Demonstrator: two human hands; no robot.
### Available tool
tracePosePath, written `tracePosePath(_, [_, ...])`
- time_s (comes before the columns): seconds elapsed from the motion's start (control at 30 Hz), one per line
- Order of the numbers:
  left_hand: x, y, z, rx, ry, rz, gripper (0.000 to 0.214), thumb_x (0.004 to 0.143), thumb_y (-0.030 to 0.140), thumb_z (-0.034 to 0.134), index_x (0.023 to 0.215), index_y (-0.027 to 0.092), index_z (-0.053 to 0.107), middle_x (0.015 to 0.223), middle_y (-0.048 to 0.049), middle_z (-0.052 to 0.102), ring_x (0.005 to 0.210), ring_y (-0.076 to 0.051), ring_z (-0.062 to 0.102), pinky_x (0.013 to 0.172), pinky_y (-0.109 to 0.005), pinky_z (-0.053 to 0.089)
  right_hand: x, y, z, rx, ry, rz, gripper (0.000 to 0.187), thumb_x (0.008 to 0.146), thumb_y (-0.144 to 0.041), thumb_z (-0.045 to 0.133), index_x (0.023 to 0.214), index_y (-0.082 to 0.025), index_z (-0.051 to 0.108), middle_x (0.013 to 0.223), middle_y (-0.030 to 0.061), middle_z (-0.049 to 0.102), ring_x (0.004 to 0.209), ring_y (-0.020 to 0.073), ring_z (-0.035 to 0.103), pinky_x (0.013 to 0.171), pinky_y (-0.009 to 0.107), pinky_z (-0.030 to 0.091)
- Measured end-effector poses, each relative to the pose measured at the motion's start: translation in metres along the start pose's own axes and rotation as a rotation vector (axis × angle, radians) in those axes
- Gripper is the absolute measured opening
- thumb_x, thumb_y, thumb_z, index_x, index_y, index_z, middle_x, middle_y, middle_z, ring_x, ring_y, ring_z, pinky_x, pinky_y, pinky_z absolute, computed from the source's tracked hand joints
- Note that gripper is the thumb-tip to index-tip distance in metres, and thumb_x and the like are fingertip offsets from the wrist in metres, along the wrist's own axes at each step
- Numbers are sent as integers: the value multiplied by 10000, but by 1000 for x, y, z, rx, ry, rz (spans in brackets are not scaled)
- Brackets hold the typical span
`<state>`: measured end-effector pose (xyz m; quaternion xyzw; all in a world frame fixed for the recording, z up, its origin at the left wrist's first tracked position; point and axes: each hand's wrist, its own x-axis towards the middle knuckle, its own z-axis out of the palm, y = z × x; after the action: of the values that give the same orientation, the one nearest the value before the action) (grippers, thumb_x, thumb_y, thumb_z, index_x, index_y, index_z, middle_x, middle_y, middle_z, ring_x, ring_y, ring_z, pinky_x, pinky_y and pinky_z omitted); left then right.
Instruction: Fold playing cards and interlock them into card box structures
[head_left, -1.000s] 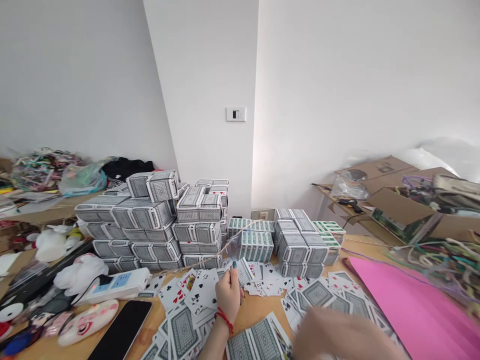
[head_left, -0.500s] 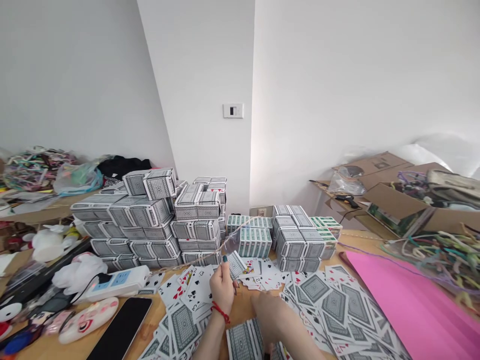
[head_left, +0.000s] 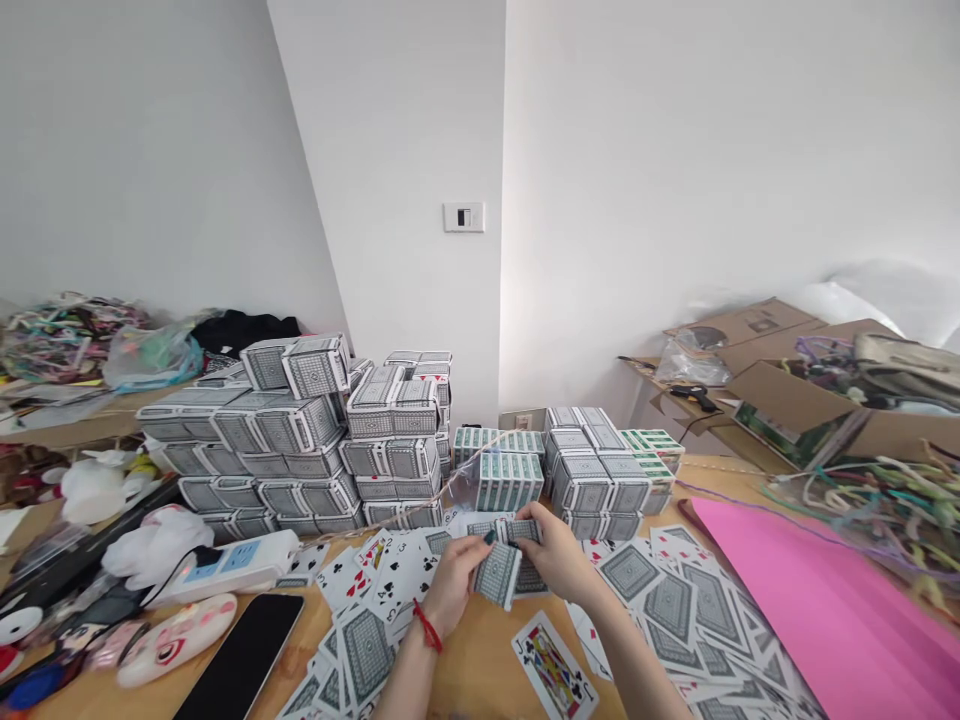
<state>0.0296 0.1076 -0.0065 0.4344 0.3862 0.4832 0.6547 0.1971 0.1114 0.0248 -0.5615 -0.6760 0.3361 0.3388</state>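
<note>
My left hand, with a red string bracelet at its wrist, is closed on a patterned playing card, thumb on top. Opposite it, my right hand pinches more grey-green-backed playing cards at their upper right edge. The held cards meet or overlap between the two hands; how they join is partly hidden by the fingers. Below them a jack of clubs lies face up on the wooden table.
Loose cards spread at left and right. Behind stand stacked blocks made of cards, another card-block stack and green-white boxes. A phone, power strip and pink sheet lie around.
Both hands have come together at mid-table and now hold cards. The patterned cards at the near edge are gone from there; the jack now lies uncovered.
</note>
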Motion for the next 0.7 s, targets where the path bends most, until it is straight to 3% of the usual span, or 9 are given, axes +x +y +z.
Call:
tracePosePath(0.13, [6, -9, -2, 169, 170, 87, 366, 631, 485, 641, 522, 136, 615, 511, -14, 555, 546, -154, 513, 535, -260, 391, 9, 13, 11, 358, 141, 93, 186, 720, -328, 544, 850, -205, 492, 673, -16, 522, 601, 149, 514, 539, 245, 409])
tracePosePath(0.27, [9, -8, -6, 184, 320, 162, 378, 652, 513, 610, 641, 137, 645, 597, -23, 600, 605, -170, 534, 565, -265, 410, 9, 15, 14, 697, 21, 251, 320, 745, -513, 510, 861, -214, 503, 754, 10, 557, 580, 142, 565, 478, 263, 472])
tracePosePath(0.37, [10, -7, -5, 161, 320, 193, 379, 699, 486, 578, 814, 138, 675, 772, -60, 664, 757, -205, 574, 673, -287, 440, 6, 12, 20, 717, -48, 309, 356, 672, -500, 614, 843, -220, 476, 743, 0, 561, 585, 168, 616, 456, 292, 511])
tracePosePath(0.47, [11, -9, -4, 205, 311, 229, 332, 676, 425, 628, 832, 140, 690, 836, -69, 678, 882, -227, 569, 780, -297, 427, 6, 13, 30, 698, 36, 332, 484, 517, -371, 760, 841, -225, 431, 692, -23, 574, 538, 182, 623, 459, 314, 523])
tracePosePath(0.57, [12, -13, -3, 227, 234, 192, 300, 659, 413, 650, 736, 126, 690, 712, -53, 667, 729, -201, 575, 676, -281, 439, 8, 17, 35, 733, 117, 288, 476, 474, -309, 783, 799, -218, 447, 649, -32, 586, 505, 152, 593, 487, 289, 509])
tracePosePath(0.7, [9, -14, -3, 207, 169, 163, 305, 680, 420, 638, 654, 118, 668, 606, -35, 633, 591, -160, 543, 564, -252, 414, 10, 20, 29, 796, 77, 243, 400, 491, -355, 782, 750, -163, 545, 598, -12, 599, 484, 116, 539, 450, 220, 408])
